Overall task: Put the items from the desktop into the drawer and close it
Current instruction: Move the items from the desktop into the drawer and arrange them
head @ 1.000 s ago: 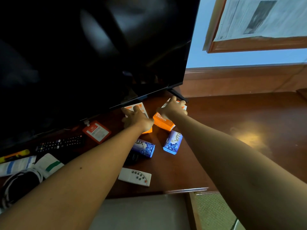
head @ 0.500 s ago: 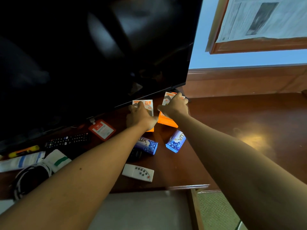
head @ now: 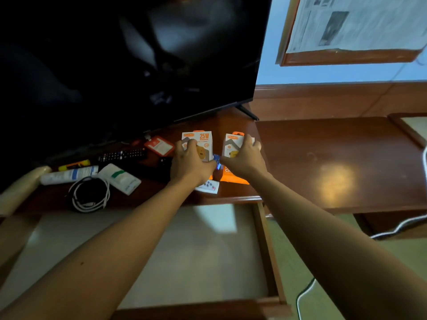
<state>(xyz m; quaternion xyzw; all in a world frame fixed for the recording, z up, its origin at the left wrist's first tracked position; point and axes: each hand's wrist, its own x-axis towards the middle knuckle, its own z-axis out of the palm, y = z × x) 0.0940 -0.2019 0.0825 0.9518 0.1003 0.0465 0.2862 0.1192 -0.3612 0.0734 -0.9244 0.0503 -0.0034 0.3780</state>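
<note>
1. Drawer (head: 265,245) stands pulled out below the front edge of the surface (head: 323,158), its pale floor bare where visible, so the task looks to be at its first pick-up.
2. The left hand (head: 191,162) is closed around a white-and-orange charger box marked 25W (head: 201,140), held upright near the television (head: 127,65).
3. The right hand (head: 245,158) grips a second charger box (head: 233,140) of the same kind, just beside the first; both boxes seem lifted or tipped off the surface, though I cannot tell whether they are fully clear.
4. Other items are left on the surface: a white remote (head: 209,187) near the front edge under the left wrist, a black remote (head: 122,155), a red card (head: 159,145), a coiled white cable (head: 90,195), a white tube (head: 69,175) and a white pack with a green stripe (head: 120,179).
5. The next move probably calls for drawing both boxes back over the edge, lowering them into the drawer and letting go, without sweeping the white remote off.
</note>
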